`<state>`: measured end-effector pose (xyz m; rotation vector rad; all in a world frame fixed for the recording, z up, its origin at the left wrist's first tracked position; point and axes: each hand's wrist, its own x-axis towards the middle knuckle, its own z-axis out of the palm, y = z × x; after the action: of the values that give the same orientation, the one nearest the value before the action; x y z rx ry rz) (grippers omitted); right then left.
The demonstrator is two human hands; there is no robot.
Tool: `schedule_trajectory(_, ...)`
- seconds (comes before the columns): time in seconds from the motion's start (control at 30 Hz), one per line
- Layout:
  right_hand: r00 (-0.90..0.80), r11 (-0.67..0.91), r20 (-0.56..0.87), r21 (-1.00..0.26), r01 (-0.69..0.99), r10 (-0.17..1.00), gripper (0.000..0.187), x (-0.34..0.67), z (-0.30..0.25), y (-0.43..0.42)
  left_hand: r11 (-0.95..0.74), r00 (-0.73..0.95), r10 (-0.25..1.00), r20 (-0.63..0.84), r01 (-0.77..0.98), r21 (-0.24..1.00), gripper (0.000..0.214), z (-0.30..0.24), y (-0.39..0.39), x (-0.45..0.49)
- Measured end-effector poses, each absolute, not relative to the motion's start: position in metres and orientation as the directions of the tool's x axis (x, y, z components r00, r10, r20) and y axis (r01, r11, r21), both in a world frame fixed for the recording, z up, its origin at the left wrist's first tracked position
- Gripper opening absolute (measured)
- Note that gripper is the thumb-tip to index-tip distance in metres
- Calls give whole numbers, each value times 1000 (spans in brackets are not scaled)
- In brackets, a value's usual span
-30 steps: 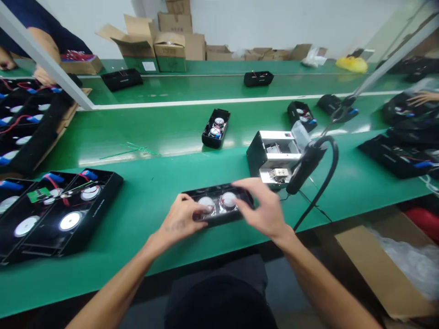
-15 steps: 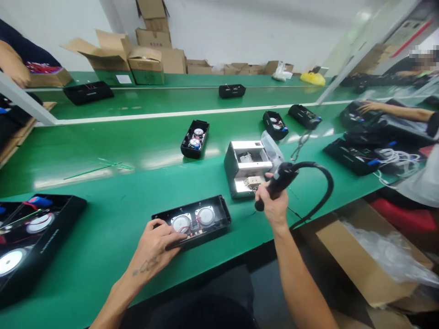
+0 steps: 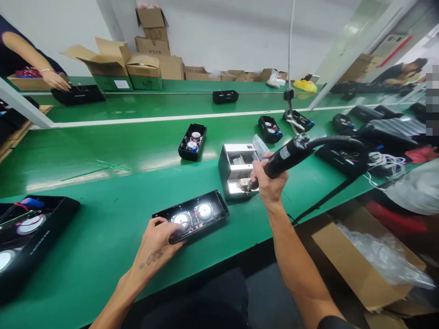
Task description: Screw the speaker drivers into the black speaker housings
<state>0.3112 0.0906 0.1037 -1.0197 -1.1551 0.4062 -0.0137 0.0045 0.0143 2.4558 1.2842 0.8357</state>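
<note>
My left hand (image 3: 161, 240) grips the near left part of an open black speaker box (image 3: 194, 217), fingers curled over its edge. Two round speaker drivers and wires show inside the box, which lies slanted on the green bench. My right hand (image 3: 270, 183) is closed round a black electric screwdriver (image 3: 288, 155), its cable trailing off to the right. The screwdriver's tip points down and left into the lower front opening of a grey-and-silver screw feeder (image 3: 236, 169). Whether the tip touches a screw there is too small to tell.
More speaker boxes (image 3: 37, 228) stand at the left, and another box (image 3: 192, 142) lies on the green conveyor. A co-worker's hand (image 3: 56, 81) touches a box (image 3: 78, 95) far left. White cables (image 3: 387, 163) lie at the right, above a carton (image 3: 346, 260) with plastic bags.
My right hand has tilted the screwdriver and brought its tip to the feeder's opening. My left hand remains on the speaker box. The far-left co-worker's hand has reached a box.
</note>
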Motion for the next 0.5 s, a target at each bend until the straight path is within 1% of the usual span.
schedule_trajectory(0.07,346,469,508,-861,196,789,26,307,106,85,-572,436,818,375,677,463,9,13,5,-12)
schedule_trajectory(0.1,317,448,475,-880,159,821,28,303,108,79,-570,434,820,373,678,465,9,13,5,-12)
schedule_trajectory(0.2,225,419,396,-906,-60,890,30,278,112,54,-557,429,830,357,672,487,8,14,4,-9)
schedule_trajectory(0.3,125,432,414,-851,-299,901,28,238,110,25,-534,432,846,314,671,515,7,16,2,-7)
schedule_trajectory(0.37,41,426,448,-812,-399,893,30,209,106,10,-519,434,854,287,677,522,8,17,2,-6)
schedule_trajectory(0.43,-35,409,472,-796,-446,881,32,185,102,1,-508,429,861,275,683,524,9,17,2,-5)
schedule_trajectory(0.5,-80,404,482,-803,-439,872,33,168,97,0,-504,429,863,269,681,531,11,16,1,-5)
